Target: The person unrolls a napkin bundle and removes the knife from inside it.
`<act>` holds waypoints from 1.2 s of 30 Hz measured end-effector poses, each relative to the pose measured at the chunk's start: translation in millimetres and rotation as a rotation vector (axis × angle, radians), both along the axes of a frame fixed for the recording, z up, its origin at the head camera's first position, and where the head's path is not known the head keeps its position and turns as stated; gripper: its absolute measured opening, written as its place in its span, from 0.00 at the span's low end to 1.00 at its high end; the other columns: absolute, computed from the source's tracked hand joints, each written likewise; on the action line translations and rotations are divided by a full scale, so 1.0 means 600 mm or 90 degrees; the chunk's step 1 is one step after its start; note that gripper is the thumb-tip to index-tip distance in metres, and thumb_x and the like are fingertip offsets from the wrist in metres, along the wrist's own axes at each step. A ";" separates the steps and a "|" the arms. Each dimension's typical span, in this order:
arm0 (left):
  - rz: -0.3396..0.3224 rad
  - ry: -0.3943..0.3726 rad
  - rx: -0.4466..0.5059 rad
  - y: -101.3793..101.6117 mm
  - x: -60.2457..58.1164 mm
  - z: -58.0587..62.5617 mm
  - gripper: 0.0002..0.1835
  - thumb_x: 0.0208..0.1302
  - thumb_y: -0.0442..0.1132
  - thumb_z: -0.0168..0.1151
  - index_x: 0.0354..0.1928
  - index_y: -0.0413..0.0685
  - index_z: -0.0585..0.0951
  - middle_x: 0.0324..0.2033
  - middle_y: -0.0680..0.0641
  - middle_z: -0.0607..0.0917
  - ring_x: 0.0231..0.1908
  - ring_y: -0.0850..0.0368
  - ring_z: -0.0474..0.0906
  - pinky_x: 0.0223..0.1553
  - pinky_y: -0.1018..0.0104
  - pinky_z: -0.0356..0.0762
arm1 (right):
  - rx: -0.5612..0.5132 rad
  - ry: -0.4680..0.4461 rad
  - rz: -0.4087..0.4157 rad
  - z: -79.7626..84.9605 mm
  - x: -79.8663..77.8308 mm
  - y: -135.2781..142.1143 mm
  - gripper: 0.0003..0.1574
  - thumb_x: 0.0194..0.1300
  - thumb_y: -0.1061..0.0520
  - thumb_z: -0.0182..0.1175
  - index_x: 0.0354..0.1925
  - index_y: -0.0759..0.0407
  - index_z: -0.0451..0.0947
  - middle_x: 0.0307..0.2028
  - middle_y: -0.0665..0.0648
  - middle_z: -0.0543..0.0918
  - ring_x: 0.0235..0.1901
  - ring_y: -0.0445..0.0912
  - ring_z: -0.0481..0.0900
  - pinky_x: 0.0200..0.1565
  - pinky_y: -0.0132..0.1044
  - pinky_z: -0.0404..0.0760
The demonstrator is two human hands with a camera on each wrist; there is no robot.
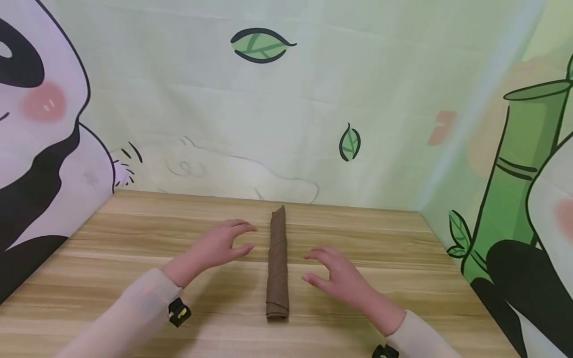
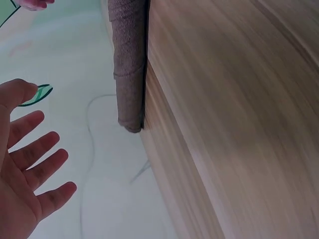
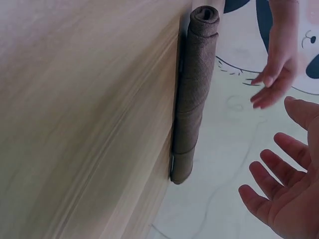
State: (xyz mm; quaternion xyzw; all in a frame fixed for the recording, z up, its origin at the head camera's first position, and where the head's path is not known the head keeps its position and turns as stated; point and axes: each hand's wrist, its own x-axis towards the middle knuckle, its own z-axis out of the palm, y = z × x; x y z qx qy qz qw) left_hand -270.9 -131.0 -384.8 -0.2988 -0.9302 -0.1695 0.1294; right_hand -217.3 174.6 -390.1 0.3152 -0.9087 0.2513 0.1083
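A brown cloth (image 1: 278, 263), rolled into a long tight tube, lies on the wooden table and points away from me. My left hand (image 1: 219, 246) hovers to its left, fingers spread and loosely bent, apart from the cloth. On the other side my right hand (image 1: 337, 276) is held above the table in much the same pose, also touching nothing. The left wrist view shows the far part of the cloth roll (image 2: 130, 64) beside the left fingers (image 2: 37, 152). In the right wrist view the roll's spiral end (image 3: 204, 15) is visible, with the right fingers (image 3: 271, 174) apart from it.
The wood-grain table (image 1: 134, 223) reaches back to a pale green printed backdrop (image 1: 179, 99) with leaves. Printed pandas and a bamboo stalk (image 1: 515, 189) cover the side panels. A small black device (image 1: 179, 312) sits on the left sleeve cuff.
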 end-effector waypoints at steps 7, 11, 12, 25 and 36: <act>-0.033 -0.079 0.018 0.023 -0.017 -0.006 0.21 0.67 0.46 0.63 0.58 0.44 0.80 0.59 0.38 0.81 0.60 0.40 0.77 0.62 0.45 0.75 | 0.018 -0.036 0.054 -0.003 -0.014 -0.021 0.21 0.66 0.51 0.64 0.54 0.59 0.80 0.55 0.59 0.82 0.57 0.54 0.79 0.61 0.51 0.78; -0.048 -0.092 0.019 0.035 -0.027 -0.010 0.21 0.66 0.44 0.64 0.57 0.43 0.81 0.58 0.38 0.81 0.60 0.40 0.77 0.63 0.46 0.74 | 0.036 -0.037 0.078 -0.007 -0.022 -0.032 0.20 0.66 0.52 0.64 0.54 0.60 0.80 0.55 0.59 0.82 0.58 0.55 0.78 0.62 0.51 0.77; -0.051 -0.096 0.022 0.038 -0.030 -0.010 0.21 0.65 0.44 0.64 0.57 0.43 0.81 0.58 0.38 0.81 0.60 0.40 0.77 0.63 0.46 0.74 | 0.040 -0.041 0.083 -0.008 -0.024 -0.035 0.20 0.66 0.53 0.64 0.54 0.60 0.80 0.55 0.59 0.83 0.59 0.55 0.78 0.62 0.51 0.76; -0.057 -0.144 0.000 0.069 -0.056 -0.026 0.22 0.65 0.47 0.65 0.58 0.45 0.80 0.58 0.40 0.82 0.60 0.43 0.78 0.63 0.47 0.75 | 0.078 -0.080 0.118 -0.022 -0.042 -0.059 0.19 0.66 0.55 0.64 0.54 0.60 0.80 0.53 0.57 0.84 0.56 0.51 0.80 0.61 0.46 0.78; -0.068 -0.204 0.021 0.087 -0.072 -0.046 0.24 0.61 0.44 0.69 0.57 0.41 0.80 0.57 0.41 0.83 0.59 0.44 0.79 0.62 0.50 0.76 | 0.056 -0.147 0.092 -0.039 -0.063 -0.073 0.17 0.66 0.57 0.64 0.52 0.60 0.81 0.49 0.57 0.85 0.52 0.52 0.82 0.57 0.48 0.80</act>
